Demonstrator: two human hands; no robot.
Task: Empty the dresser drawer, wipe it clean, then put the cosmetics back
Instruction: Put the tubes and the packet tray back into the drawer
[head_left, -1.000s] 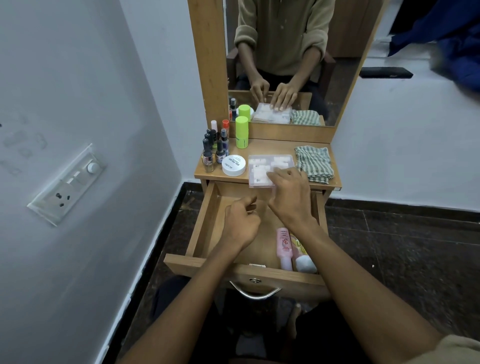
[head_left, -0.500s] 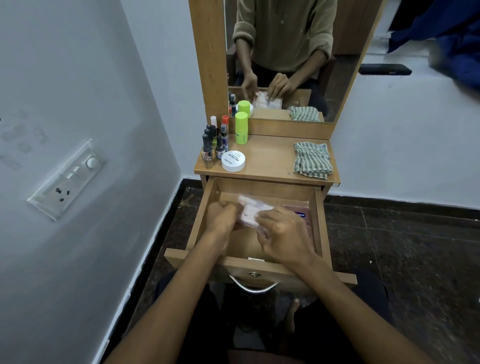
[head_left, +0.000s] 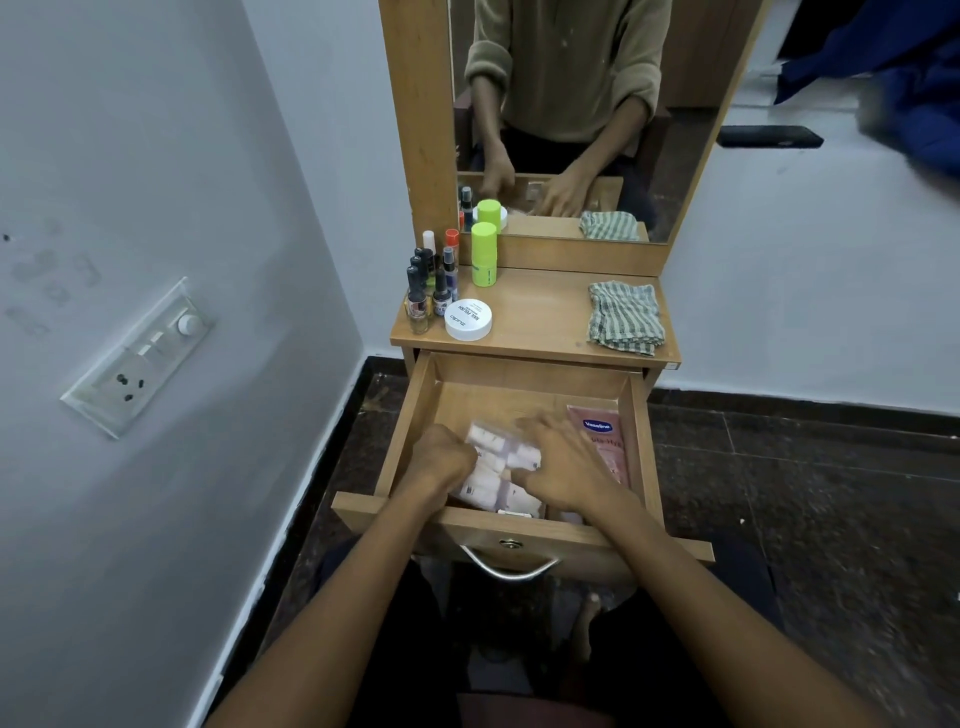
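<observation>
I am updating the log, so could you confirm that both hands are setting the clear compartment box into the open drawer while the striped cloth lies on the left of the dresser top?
Nearly right: the striped cloth lies on the right of the dresser top, not the left. The head view shows it, and also both hands, left hand and right hand, on the clear compartment box in the open drawer.

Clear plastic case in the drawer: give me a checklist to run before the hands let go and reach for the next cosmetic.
1. Clear plastic case down inside the drawer: ok.
2. Case lying flat on the drawer floor: cannot tell, hands cover its edges.
3. Left hand and right hand both on the case: ok.
4. Case clear of the Vaseline tube: cannot tell, right hand hides the gap.
5. White jar, green stick and nail polish bottles waiting on the dresser top: ok.
</observation>
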